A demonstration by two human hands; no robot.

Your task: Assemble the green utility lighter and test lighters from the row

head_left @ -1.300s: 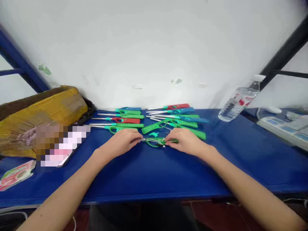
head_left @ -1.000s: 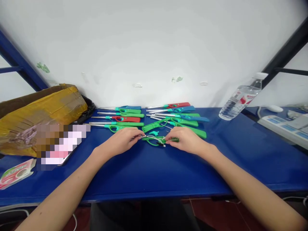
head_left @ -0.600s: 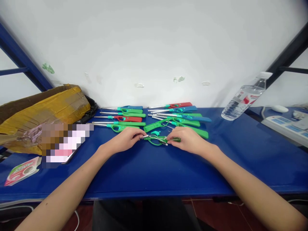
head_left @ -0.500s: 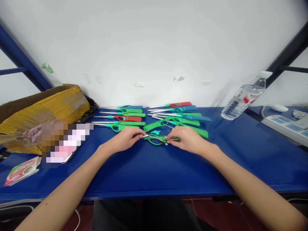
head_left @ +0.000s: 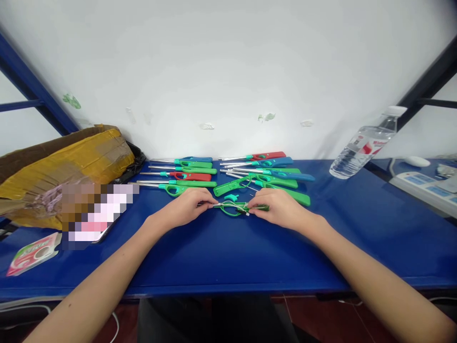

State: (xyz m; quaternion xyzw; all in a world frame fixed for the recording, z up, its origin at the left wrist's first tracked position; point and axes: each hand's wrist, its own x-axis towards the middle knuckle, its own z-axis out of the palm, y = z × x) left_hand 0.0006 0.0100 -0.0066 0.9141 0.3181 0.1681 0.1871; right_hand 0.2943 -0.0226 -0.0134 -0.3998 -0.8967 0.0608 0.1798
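An opened green lighter half (head_left: 231,213) with thin wires and a trigger loop lies between my hands on the blue table (head_left: 228,257). My left hand (head_left: 191,207) pinches the metal tube end at its left. The fingers of my right hand (head_left: 273,206) are closed on the green handle end at its right. A loose turquoise trigger (head_left: 231,197) rests just behind the wires. Behind that lies another green shell half (head_left: 228,186), detached and tilted.
Several long lighters (head_left: 193,176) lie in a left group, with more (head_left: 278,162) at the right. A taped box (head_left: 67,166), a phone (head_left: 103,219) and a card (head_left: 34,255) are at left. A water bottle (head_left: 364,147) and a power strip (head_left: 421,186) stand right.
My left hand and the metal tube end have dropped slightly, bringing the tube closer in line with the green half. My right hand has hardly moved.
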